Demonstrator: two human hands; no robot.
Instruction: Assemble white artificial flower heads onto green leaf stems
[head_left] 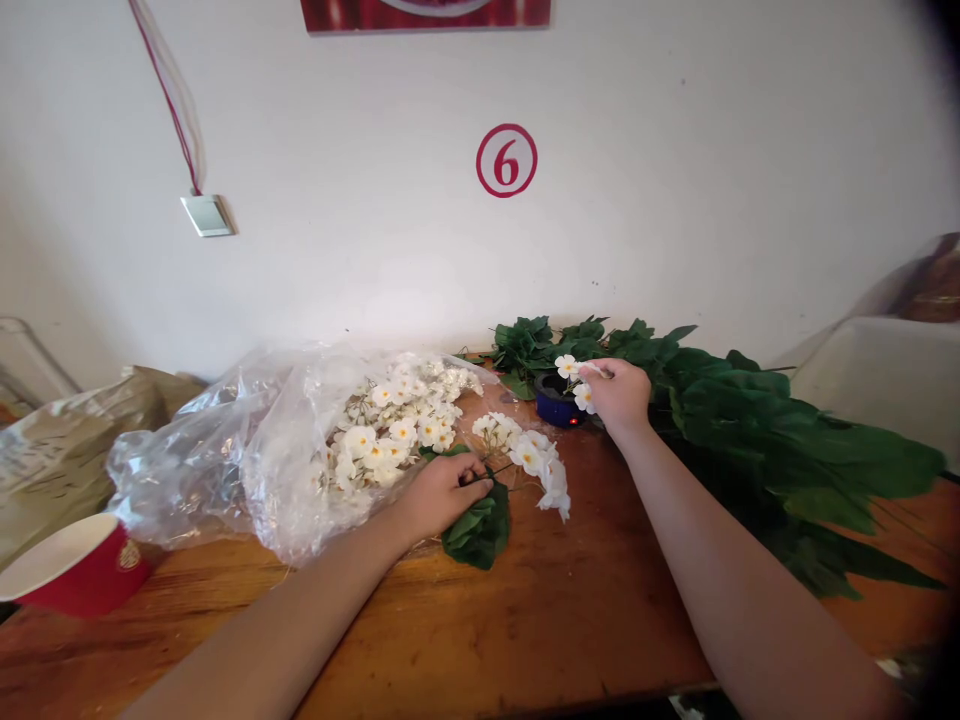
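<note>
While hands (444, 492) (622, 392) hold flowers (584, 398) & lvs (477, 530) — red no. 6 (506, 162), circled, on wall (675, 200).

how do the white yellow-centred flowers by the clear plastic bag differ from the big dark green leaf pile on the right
The white yellow-centred flowers are pale; the dark green leaf pile is not. The flowers are small and clustered, while the pile's leaves are broad. The flowers spill from the clear plastic bag; the pile lies outside it. Both rest on the brown wooden table.
</note>
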